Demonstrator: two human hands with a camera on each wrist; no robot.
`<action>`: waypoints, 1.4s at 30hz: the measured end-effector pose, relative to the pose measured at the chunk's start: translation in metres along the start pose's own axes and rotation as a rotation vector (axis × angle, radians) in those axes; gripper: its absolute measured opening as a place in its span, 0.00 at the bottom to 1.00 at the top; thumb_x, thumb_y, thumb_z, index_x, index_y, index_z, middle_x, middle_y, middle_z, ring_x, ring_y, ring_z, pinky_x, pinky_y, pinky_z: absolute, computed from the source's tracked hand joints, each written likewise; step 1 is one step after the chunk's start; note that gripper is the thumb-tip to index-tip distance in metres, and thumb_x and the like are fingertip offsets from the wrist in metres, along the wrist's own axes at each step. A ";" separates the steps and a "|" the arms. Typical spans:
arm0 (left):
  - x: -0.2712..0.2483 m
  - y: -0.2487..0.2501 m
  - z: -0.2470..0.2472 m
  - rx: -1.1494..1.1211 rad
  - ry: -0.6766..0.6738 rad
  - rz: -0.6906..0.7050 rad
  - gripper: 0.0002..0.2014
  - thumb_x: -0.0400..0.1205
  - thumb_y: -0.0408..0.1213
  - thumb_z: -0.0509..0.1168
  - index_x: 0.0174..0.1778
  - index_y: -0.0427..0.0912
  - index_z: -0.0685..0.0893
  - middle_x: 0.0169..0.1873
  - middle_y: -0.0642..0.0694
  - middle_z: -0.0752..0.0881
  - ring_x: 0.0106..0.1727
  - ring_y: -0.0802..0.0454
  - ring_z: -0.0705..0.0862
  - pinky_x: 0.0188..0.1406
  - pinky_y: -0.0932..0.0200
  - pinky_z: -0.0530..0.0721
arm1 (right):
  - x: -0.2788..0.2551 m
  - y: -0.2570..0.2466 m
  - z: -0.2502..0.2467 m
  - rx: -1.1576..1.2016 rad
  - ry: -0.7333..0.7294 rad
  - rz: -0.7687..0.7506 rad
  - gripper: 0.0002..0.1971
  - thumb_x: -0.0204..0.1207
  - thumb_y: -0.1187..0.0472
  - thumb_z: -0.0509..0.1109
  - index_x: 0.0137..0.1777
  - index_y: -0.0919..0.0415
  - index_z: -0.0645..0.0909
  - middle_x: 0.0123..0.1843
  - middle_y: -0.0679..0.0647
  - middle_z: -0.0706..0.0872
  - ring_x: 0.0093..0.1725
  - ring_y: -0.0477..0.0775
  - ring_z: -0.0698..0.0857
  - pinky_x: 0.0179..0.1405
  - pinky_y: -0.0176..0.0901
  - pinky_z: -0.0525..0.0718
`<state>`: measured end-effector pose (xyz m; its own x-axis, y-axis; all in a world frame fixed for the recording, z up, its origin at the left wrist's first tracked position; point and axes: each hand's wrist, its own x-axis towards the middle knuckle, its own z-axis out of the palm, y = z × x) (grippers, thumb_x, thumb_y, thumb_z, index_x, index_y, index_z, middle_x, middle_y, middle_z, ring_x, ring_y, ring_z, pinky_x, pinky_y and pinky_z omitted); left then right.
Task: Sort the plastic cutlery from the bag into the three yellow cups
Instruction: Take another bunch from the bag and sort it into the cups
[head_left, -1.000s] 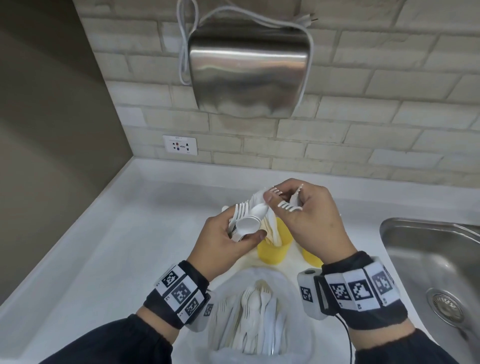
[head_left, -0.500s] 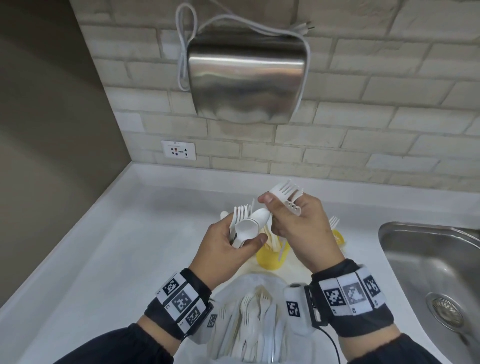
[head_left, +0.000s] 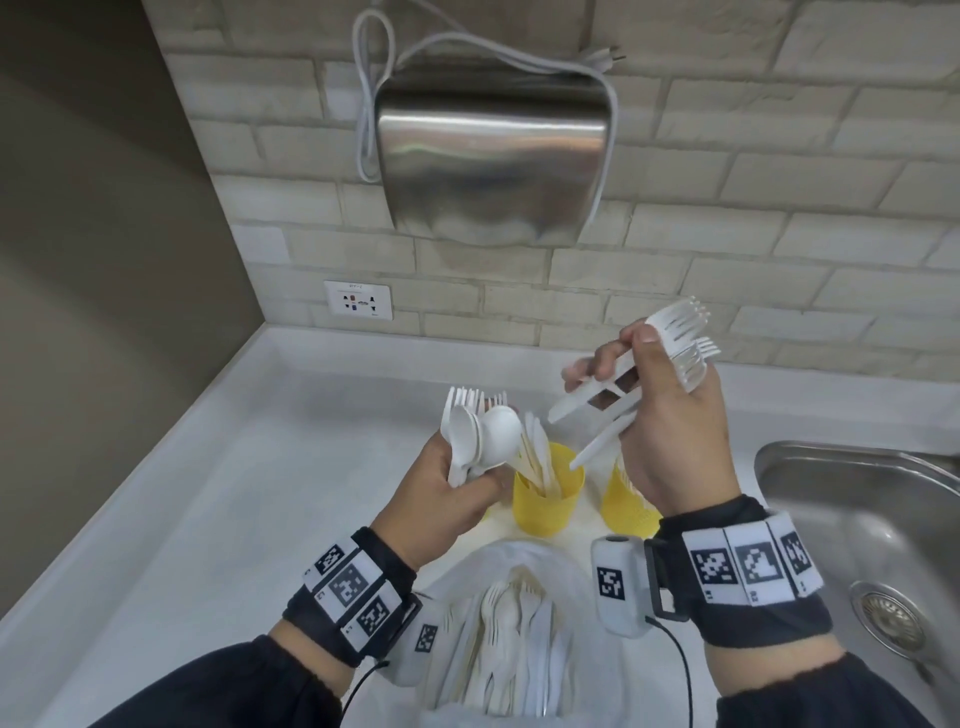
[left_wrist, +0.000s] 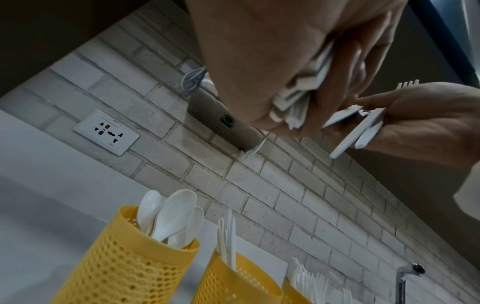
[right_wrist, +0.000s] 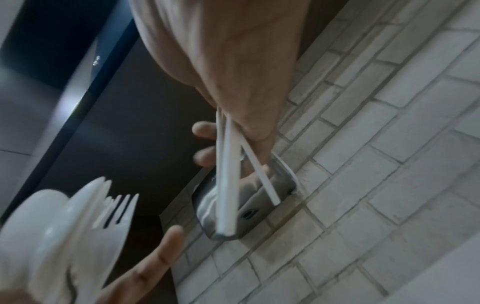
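My left hand grips a bundle of white plastic spoons and forks upright above the cups. To the right and higher, my right hand pinches several white forks, tines toward the wall, handles slanting down-left. In the left wrist view three yellow mesh cups stand in a row: a spoon cup, a knife cup and a fork cup. From the head the middle cup and right cup show; my left hand hides the third. The clear bag of cutlery lies nearest me.
A steel sink lies close to the right with its tap. A metal hand dryer hangs on the brick wall above the cups, with a socket to its left. A brown side wall bounds the white counter at left.
My right hand has drawn the forks away from the left hand's bundle and lifted them up and to the right. The left hand has kept its bundle in place.
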<state>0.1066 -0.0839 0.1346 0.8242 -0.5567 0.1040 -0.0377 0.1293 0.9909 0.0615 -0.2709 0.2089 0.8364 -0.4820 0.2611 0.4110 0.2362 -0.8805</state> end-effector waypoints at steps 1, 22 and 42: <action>0.000 0.002 0.000 -0.034 -0.045 0.009 0.21 0.73 0.36 0.69 0.63 0.53 0.84 0.28 0.48 0.71 0.21 0.55 0.62 0.22 0.60 0.60 | 0.001 -0.002 0.000 0.009 -0.021 0.027 0.08 0.92 0.63 0.59 0.50 0.63 0.74 0.28 0.55 0.72 0.29 0.59 0.79 0.36 0.53 0.85; 0.002 0.009 0.005 -0.099 -0.096 -0.118 0.10 0.76 0.23 0.57 0.44 0.38 0.82 0.22 0.50 0.66 0.18 0.56 0.59 0.23 0.59 0.55 | -0.020 0.023 0.004 -0.153 -0.253 0.278 0.19 0.86 0.57 0.70 0.52 0.79 0.77 0.26 0.49 0.63 0.25 0.50 0.59 0.25 0.42 0.59; 0.002 -0.001 0.001 0.313 -0.031 -0.014 0.18 0.80 0.27 0.67 0.47 0.61 0.81 0.28 0.62 0.76 0.26 0.60 0.71 0.28 0.64 0.73 | 0.001 0.016 0.005 -0.377 0.055 -0.158 0.17 0.93 0.57 0.57 0.56 0.70 0.82 0.41 0.52 0.90 0.36 0.54 0.83 0.33 0.44 0.80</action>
<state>0.1075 -0.0859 0.1344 0.8087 -0.5817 0.0878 -0.2024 -0.1350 0.9700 0.0704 -0.2638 0.1971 0.7489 -0.5343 0.3921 0.3626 -0.1649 -0.9173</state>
